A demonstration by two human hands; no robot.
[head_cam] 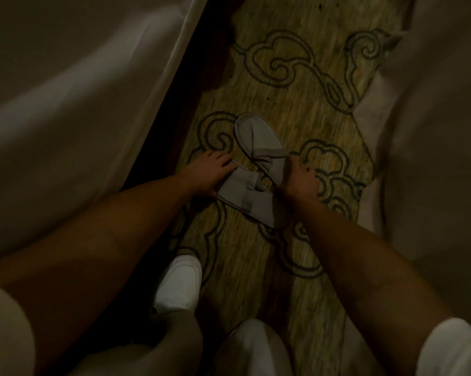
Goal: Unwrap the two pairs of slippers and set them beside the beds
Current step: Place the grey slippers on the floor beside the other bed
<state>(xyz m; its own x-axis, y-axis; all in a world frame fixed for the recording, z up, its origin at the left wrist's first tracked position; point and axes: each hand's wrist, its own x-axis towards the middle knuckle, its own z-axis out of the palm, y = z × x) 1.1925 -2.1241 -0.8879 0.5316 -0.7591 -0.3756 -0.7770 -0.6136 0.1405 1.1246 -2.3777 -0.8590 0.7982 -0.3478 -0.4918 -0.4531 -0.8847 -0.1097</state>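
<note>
- There are two beds. The left bed (66, 104) has a big pale sheet hanging down, and the right bed (432, 131) has one too. I am bent down in the gap between them.
- The carpet (296, 63) between the beds is yellow-green with dark curly cloud shapes. This is where the slippers go.
- One pair of slippers (253, 169) lies on the carpet, about in the middle of the gap. I see no wrapper on it, so I think this pair is already unwrapped.
- The two slippers are not neat yet. One points away from me and the other lies across it, and they touch in the middle. I think I need to set them straight, side by side.
- I cannot see the second pair at all, so that part may be left to do.
- My left hand (210, 172) rests on the near slipper's edge. Its fingers are spread and fairly flat.
- My right hand (299, 177) is on the far slipper's side. Its fingers look curled on the edge, but it is too dark to be sure.
- My white shoe (178, 283) stands on the carpet close behind the slippers.
- The hanging sheets are close on both sides, so the gap is tight.
</note>
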